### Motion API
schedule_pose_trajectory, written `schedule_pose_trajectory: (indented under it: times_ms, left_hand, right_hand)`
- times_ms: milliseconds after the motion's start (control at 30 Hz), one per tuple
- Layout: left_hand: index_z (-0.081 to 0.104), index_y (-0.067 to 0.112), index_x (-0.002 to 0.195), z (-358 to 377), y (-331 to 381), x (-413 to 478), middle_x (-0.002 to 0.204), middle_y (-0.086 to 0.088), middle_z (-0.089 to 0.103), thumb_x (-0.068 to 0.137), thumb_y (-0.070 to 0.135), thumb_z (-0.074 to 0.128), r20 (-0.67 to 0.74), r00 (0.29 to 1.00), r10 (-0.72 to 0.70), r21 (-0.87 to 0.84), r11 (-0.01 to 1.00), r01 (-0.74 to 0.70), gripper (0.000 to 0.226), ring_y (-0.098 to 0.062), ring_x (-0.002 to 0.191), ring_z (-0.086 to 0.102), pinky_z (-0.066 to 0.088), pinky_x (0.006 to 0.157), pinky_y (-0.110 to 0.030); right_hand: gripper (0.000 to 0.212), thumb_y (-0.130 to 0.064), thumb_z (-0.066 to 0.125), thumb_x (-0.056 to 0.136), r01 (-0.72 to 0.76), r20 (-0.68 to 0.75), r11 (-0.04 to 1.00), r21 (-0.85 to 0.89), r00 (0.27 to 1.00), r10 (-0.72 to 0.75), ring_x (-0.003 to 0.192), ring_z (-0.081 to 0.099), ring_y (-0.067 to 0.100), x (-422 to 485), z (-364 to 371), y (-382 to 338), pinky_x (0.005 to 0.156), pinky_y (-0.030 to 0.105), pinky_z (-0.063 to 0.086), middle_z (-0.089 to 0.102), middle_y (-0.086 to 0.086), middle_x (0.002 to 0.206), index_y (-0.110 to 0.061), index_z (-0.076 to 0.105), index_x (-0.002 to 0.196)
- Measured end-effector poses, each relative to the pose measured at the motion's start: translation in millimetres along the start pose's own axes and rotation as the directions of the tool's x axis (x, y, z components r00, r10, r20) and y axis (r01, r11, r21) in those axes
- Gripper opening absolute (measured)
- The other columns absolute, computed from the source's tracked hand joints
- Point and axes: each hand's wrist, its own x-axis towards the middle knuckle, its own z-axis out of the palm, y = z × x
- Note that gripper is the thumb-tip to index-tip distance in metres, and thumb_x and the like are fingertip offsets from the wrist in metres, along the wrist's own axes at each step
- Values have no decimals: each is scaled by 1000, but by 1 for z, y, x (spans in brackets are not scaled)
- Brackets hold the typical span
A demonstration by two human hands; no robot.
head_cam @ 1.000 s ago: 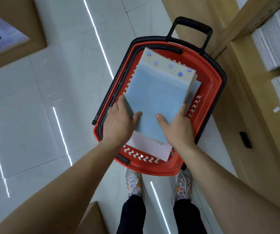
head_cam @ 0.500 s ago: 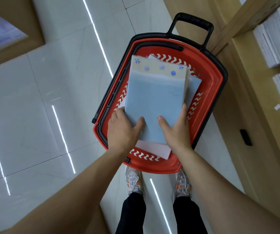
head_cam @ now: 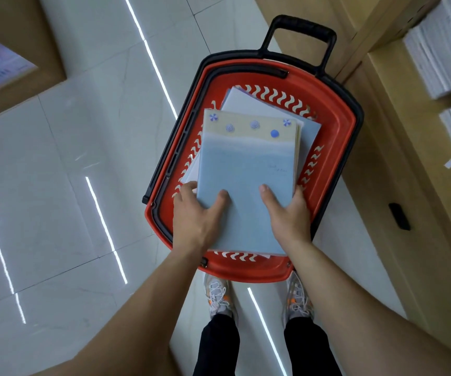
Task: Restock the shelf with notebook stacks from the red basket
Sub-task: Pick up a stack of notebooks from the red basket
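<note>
- Blue-covered notebook stack (head_cam: 246,180) lies inside the rim of the red basket (head_cam: 337,137), on top of other notebooks (head_cam: 248,104). Its long axis runs from the basket's near end towards its handle end.
- At the stack's near-left corner, the left hand (head_cam: 196,217) grips with its thumb on the cover and fingers curled round the edge.
- At the near-right corner, the right hand (head_cam: 286,215) clamps the same way.
- Both hands are equally close, and the shelf (head_cam: 409,118) stands right of the basket, so the lift probably swings rightward.

Shop — red basket (head_cam: 337,123), stocked wooden shelves (head_cam: 414,137)
</note>
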Motion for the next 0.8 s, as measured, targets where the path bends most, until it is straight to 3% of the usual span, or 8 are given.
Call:
schedule_pose_trajectory:
  times_ms: [133, 200, 333, 467, 600, 667, 733, 800]
  left_hand:
    - [50, 48, 111, -6, 3, -10, 97, 23, 63, 85, 57, 66, 20, 997, 71, -36, 997, -70, 32, -5, 88, 67, 60, 79, -35]
    - [50, 49, 109, -8, 5, -20, 100, 20, 65, 82, 63, 64, 5, 997, 81, -40, 996, -81, 34, -7, 90, 67, 60, 80, -38]
    - [52, 41, 124, -10, 16, -36, 110, 16, 65, 80, 72, 59, 33, 996, 81, -62, 995, -79, 55, -11, 96, 66, 59, 81, -38]
    - [54, 33, 130, -24, 46, -53, 110, 14, 66, 85, 60, 64, 42, 992, 118, -96, 989, -114, 53, -9, 95, 65, 56, 78, -30]
    - [52, 31, 134, -50, 91, -72, 115, 12, 66, 86, 58, 64, 79, 978, 193, -135, 974, -182, 56, -6, 93, 65, 56, 76, -26]
    - [52, 30, 133, -60, 108, -79, 115, 13, 67, 87, 55, 65, 85, 970, 229, -161, 964, -213, 54, -2, 91, 65, 55, 72, -19]
    - [53, 29, 134, -77, 134, -89, 116, 13, 68, 87, 56, 66, 108, 955, 276, -196, 948, -251, 56, -4, 92, 68, 60, 75, -26]
    - [54, 29, 132, -94, 160, -100, 114, 12, 69, 87, 56, 67, 120, 941, 318, -220, 932, -287, 55, -6, 93, 69, 61, 78, -33]
  right_hand:
    - [46, -48, 75, 85, 60, -34, 998, -20, 998, -60, 100, 68, 4, -9, -6, -1, 83, 23, 55, 71, -11, 110, -22, 63, 121]
    - [44, -47, 75, 86, 77, -35, 997, -23, 996, -78, 100, 68, 0, -17, -15, -5, 85, 22, 55, 71, -13, 111, -23, 63, 121]
    - [38, -40, 75, 88, 93, -15, 995, -42, 996, -93, 88, 61, -19, -31, -37, -21, 71, 2, 47, 67, -21, 106, -28, 59, 121]
    - [43, -45, 75, 86, 126, -54, 989, -74, 990, -130, 94, 66, -4, -48, -61, -54, 76, 13, 52, 69, -18, 106, -27, 60, 122]
    - [40, -44, 75, 86, 165, -91, 984, -65, 981, -170, 88, 63, -14, -72, -93, -100, 70, 6, 49, 68, -21, 103, -30, 59, 120]
    - [40, -46, 76, 85, 181, -115, 981, -70, 975, -188, 91, 66, -8, -81, -101, -117, 72, 11, 49, 69, -19, 103, -28, 60, 118]
    - [44, -46, 76, 85, 203, -165, 977, -57, 964, -210, 94, 67, -3, -96, -116, -144, 75, 13, 50, 70, -17, 106, -25, 62, 120]
    - [42, -41, 76, 86, 234, -212, 972, -33, 948, -235, 92, 65, -12, -112, -132, -172, 73, 5, 47, 70, -17, 107, -24, 62, 122]
